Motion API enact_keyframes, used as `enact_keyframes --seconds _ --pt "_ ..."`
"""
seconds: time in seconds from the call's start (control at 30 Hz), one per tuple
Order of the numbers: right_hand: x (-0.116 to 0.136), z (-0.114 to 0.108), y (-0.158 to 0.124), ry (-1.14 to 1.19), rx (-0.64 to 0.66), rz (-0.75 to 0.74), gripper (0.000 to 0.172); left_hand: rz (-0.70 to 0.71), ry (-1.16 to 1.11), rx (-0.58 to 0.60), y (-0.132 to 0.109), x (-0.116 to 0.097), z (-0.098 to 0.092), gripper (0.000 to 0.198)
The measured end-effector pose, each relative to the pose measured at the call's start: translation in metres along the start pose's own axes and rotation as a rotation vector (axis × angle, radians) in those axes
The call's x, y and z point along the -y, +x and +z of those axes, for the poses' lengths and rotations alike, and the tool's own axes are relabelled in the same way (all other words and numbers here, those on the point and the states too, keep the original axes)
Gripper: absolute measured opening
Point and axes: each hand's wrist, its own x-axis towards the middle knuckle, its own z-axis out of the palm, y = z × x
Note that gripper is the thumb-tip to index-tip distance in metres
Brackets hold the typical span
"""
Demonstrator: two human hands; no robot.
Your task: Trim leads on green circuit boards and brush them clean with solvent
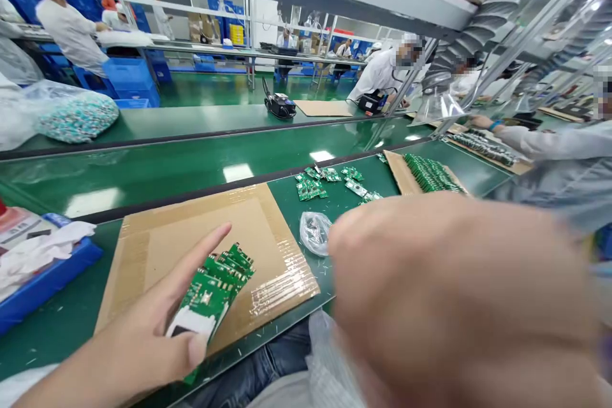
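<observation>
Cardboard [210, 229] on green conveyor belt [62, 319] (workers [71, 32] beyond)

Bare left hand [129, 325], blurred bare right hand [454, 293], white cloth sleeve [29, 382], dark-blue denim jeans [258, 370].
Neither hand wears a glove; the plain white sleeve ends on the left forearm, and creased denim covers the lap.

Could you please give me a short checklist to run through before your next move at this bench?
1. Left hand holding the stack of green circuit boards: ok.
2. Cardboard sheet lying flat beneath the stack: ok.
3. Loose boards kept off the cardboard sheet: ok.
4. Right hand holding something: cannot tell, too blurred.
5. Contents of the clear plastic bag: cannot tell.
</observation>
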Motion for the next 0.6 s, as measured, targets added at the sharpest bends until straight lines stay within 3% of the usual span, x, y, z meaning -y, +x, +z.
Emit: enact_keyframes --seconds 0.03,0.13,0.23,0.37,0.5,0.6 --pt "0.005 0.013 0.018 -0.015 0.087 -0.038 0.008 -0.015 -0.041 -0.053 -0.004 0.000 0.006 0.095" --pt "-0.002 0.053 0.051 0.035 0.093 0.088 0.008 -0.011 -0.115 -0.307 -0.015 -0.001 0.028 0.090" --pt "-0.028 0.091 0.061 0.054 0.086 0.216 0.037 0.023 -0.017 -0.514 -0.019 -0.001 0.040 0.087" --pt "-0.044 0.129 0.066 0.016 0.055 0.213 0.050 0.056 0.255 -0.722 -0.020 0.007 0.036 0.080" --pt "-0.046 0.155 0.080 -0.035 0.019 0.184 0.045 -0.011 0.445 -0.872 -0.021 0.020 0.027 0.072" --pt "-0.048 0.169 0.093 -0.084 0.042 0.185 0.039 -0.028 0.506 -0.913 -0.020 0.028 0.017 0.071"
